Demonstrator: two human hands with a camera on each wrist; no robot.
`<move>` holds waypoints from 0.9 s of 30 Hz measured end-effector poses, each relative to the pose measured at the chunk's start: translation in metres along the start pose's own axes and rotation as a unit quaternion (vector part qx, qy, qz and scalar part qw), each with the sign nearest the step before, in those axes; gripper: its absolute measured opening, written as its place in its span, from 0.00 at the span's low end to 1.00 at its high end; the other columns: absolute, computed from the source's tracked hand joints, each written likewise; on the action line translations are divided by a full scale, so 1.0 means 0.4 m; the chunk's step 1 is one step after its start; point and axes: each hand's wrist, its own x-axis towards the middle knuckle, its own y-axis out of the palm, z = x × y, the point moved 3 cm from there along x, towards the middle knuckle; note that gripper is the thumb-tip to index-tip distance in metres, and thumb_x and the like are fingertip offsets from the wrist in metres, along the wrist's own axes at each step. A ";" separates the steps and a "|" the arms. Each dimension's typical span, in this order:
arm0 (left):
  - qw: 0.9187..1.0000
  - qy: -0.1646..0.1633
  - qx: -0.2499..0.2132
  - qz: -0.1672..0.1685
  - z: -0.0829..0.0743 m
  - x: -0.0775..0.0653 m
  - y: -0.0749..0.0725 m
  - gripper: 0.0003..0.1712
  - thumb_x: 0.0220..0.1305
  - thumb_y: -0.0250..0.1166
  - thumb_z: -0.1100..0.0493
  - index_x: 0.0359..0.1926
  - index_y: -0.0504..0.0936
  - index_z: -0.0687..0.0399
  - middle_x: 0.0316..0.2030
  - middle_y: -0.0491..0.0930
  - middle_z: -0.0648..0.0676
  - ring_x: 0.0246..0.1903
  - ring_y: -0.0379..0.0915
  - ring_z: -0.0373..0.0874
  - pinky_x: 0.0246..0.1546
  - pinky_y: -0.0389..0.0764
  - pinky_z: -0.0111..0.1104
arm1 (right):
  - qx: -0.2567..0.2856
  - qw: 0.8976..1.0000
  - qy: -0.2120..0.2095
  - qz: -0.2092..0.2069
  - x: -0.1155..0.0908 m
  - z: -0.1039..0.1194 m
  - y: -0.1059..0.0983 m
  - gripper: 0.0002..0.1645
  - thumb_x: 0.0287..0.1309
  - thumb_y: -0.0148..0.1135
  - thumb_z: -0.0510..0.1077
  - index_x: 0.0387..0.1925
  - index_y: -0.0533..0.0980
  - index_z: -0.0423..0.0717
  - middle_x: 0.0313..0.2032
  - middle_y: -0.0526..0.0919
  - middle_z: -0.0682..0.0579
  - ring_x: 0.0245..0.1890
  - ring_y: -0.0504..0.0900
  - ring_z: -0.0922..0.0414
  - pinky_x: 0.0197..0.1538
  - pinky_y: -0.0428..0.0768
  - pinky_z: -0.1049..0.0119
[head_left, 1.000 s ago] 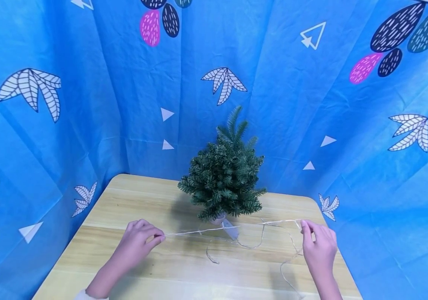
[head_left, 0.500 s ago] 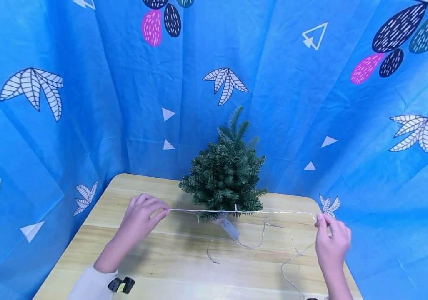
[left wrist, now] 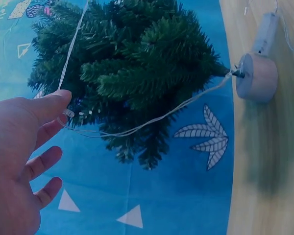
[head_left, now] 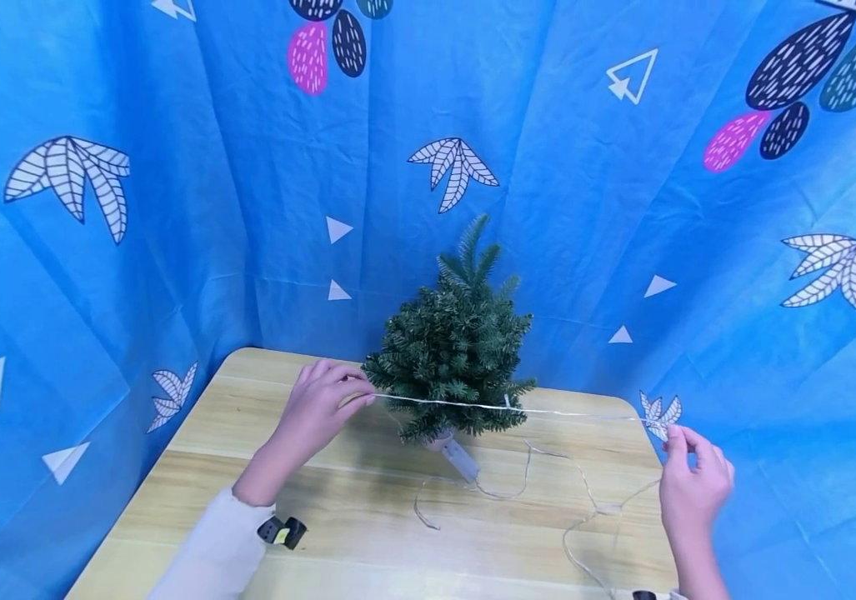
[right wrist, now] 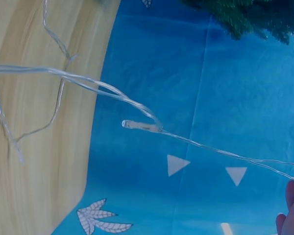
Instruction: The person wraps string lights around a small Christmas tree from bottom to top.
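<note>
A string light wire (head_left: 465, 405) stretches almost straight across the front of a small artificial Christmas tree (head_left: 458, 342). My left hand (head_left: 326, 404) pinches it between thumb and index finger at the tree's left side, the other fingers spread in the left wrist view. From that pinch the wire sags to the tree's round base (left wrist: 257, 78). My right hand (head_left: 693, 479) pinches the other end of the taut stretch, beyond the tree's right side. A small clear bulb (right wrist: 139, 126) sits on the wire in the right wrist view. Only some right fingertips show there.
A white battery box (head_left: 461, 460) lies against the tree's base. More of the wire (head_left: 585, 521) trails in loose loops over the wooden table (head_left: 367, 542). A blue patterned curtain (head_left: 285, 167) hangs close behind the table and along both sides.
Both hands have moved up and to the right, keeping the wire taut between them. The wire has risen from below the tree to across its lower branches.
</note>
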 end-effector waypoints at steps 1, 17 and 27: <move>1.000 0.002 0.000 0.000 -0.003 0.004 0.004 0.06 0.61 0.72 0.53 0.40 0.91 0.42 0.46 0.85 0.48 0.49 0.73 0.48 0.49 0.67 0.45 | -0.002 1.000 0.008 -0.001 0.002 -0.003 -0.002 0.14 0.66 0.65 0.39 0.34 0.83 0.27 0.26 0.71 0.89 0.36 0.66 0.84 0.50 0.58 0.76; 0.999 -0.041 -0.026 0.018 -0.037 0.019 0.073 0.14 0.60 0.74 0.52 0.47 0.86 0.43 0.44 0.87 0.44 0.47 0.72 0.44 0.51 0.69 0.42 | -0.031 0.993 0.110 -0.013 0.013 -0.027 -0.028 0.20 0.68 0.65 0.49 0.41 0.85 0.33 0.25 0.70 0.88 0.38 0.63 0.78 0.49 0.57 0.74; 0.999 -0.043 -0.024 -0.004 -0.042 0.007 0.088 0.15 0.61 0.73 0.49 0.48 0.84 0.43 0.48 0.86 0.45 0.47 0.74 0.44 0.50 0.73 0.42 | -0.035 0.992 0.124 0.004 0.007 -0.022 -0.031 0.22 0.68 0.64 0.52 0.40 0.84 0.33 0.25 0.71 0.87 0.39 0.64 0.77 0.51 0.57 0.72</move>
